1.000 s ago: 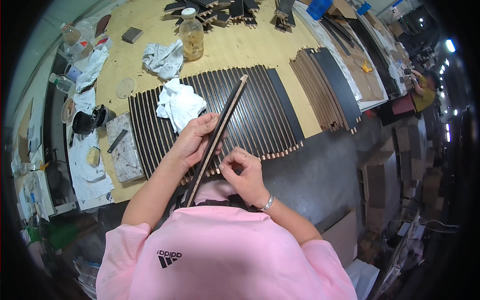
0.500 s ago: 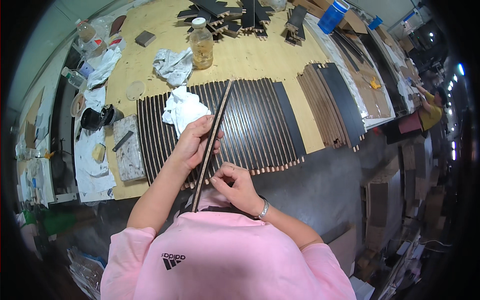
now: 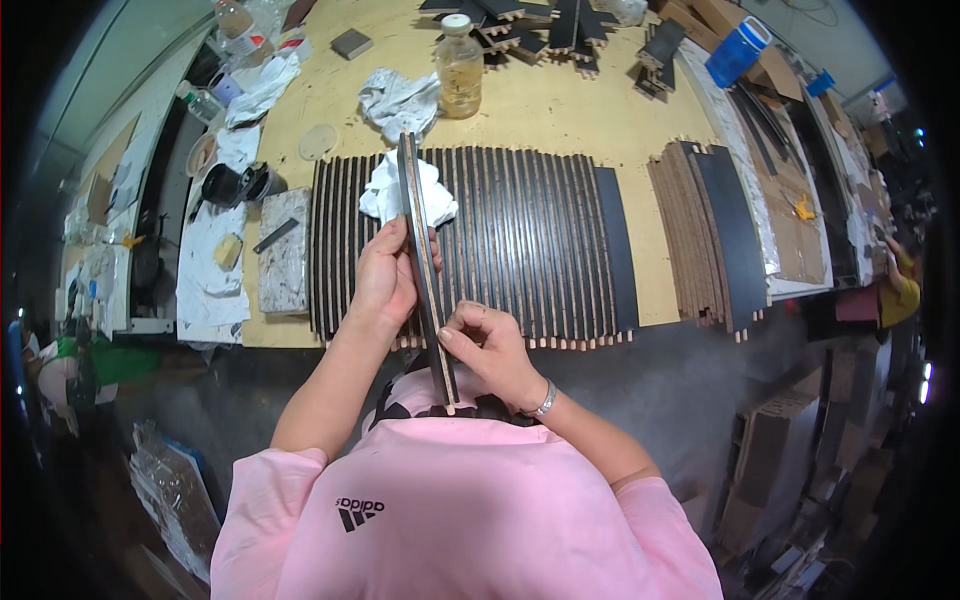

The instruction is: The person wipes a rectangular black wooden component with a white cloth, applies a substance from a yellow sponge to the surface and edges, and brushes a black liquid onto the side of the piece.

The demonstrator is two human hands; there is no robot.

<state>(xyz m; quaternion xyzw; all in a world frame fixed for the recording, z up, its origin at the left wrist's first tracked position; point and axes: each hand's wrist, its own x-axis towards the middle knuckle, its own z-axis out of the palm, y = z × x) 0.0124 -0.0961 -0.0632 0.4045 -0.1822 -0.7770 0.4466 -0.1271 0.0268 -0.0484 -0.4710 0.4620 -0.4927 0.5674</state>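
My left hand (image 3: 387,280) is closed around a narrow black board (image 3: 421,250) with a raw brown edge, held upright on its long side and slanting toward my chest. Near the lower end of this board, my right hand (image 3: 490,350) has thumb and fingers drawn together at its edge; whatever is between them is hidden. Below the held board, a long row of black boards (image 3: 500,250) stands on edge, side by side, with light wooden pegs at their ends. A crumpled white cloth (image 3: 436,196) rests on that row, partly behind the held board.
On the wooden table (image 3: 330,90) are a stained cloth (image 3: 398,103), a bottle of yellowish liquid (image 3: 459,70), and a stained block (image 3: 284,255). A black cup (image 3: 222,185) stands left. Brown-edged boards (image 3: 688,235) lean together at right; black pieces (image 3: 510,30) are heaped behind.
The held board has swung from leaning right to leaning slightly left at its far end, and shows more of its edge. My right hand has come closer against it. The view has shifted left.
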